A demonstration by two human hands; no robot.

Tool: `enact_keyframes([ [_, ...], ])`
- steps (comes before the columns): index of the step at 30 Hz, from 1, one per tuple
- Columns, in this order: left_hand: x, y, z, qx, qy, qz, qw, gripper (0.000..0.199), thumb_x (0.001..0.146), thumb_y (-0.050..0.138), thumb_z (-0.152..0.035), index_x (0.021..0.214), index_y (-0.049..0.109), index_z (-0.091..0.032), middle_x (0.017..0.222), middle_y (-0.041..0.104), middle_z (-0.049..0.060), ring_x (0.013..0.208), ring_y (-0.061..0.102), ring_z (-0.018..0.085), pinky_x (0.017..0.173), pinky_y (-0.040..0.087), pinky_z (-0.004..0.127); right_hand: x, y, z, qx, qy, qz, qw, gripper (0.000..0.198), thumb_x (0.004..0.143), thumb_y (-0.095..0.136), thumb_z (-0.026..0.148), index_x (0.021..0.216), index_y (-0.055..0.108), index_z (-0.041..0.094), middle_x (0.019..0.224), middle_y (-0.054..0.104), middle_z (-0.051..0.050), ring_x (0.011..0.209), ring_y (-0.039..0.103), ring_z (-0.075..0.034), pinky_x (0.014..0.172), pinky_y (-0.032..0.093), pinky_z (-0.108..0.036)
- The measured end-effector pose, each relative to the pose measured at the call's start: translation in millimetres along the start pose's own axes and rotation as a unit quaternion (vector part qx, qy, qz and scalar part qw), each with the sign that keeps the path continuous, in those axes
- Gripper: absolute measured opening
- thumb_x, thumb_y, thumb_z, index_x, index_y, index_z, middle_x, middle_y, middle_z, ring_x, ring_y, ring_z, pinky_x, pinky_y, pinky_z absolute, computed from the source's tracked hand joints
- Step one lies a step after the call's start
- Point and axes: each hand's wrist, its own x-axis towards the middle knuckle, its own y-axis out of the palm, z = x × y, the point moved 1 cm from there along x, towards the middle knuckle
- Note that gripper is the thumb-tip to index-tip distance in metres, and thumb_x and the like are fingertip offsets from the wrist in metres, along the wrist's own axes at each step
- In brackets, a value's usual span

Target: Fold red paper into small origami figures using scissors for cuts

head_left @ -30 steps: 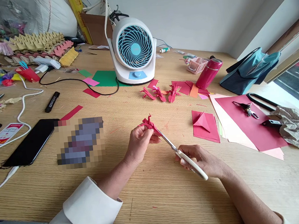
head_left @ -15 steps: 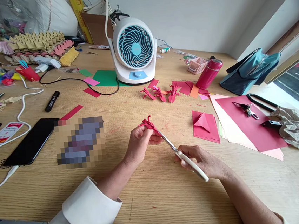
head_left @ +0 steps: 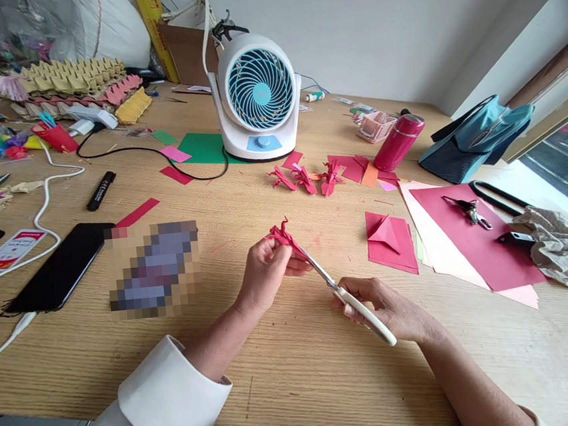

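Red folded-paper figure [head_left: 280, 233] is at mid-frame, pinched between thumb and fingers of the left hand [head_left: 264, 268], thin curled tip sticking up. Right hand [head_left: 383, 304], right of centre and a bit lower, has its fingers closed round the pale handles of the scissors [head_left: 356, 304]; blades point up-left and meet the figure's lower-right end. Blades look nearly together; can't tell if paper sits between them or they only lie against it (fingertips hide part of that spot). Main risk I see: left fingertips are right beside the blade tips, so a slip or a loose pinch could nick skin. Second: figure is small and layered, so a cut set slightly off line could go through a fold that should stay whole, or take off too much. Squeezing hard could also crush the folds. Farther out, three similar red figures [head_left: 305, 179] sit above centre, below the fan [head_left: 260, 95]; if that blows, light paper could shift. Right of centre, a folded red piece [head_left: 384, 235] lies on red squares [head_left: 405, 261], clear of the blades.
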Motion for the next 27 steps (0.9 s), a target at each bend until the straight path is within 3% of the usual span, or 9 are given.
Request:
enact_keyframes([
  [27,1.2,-1.2,-0.2,0.011,-0.002,0.008,1.000,0.015,0.070,0.064,-0.027,0.067,0.059,-0.014,0.061,0.072,0.006,0.053,0.070,0.018,0.055,0.060,0.027,1.2,0.4,-1.8,-0.004,-0.003,-0.012,1.000,0.029,0.086,0.060,0.044,0.076,0.053,0.018,0.066,0.044,0.003,0.061,0.036,-0.011,0.055,0.029,-0.026],
])
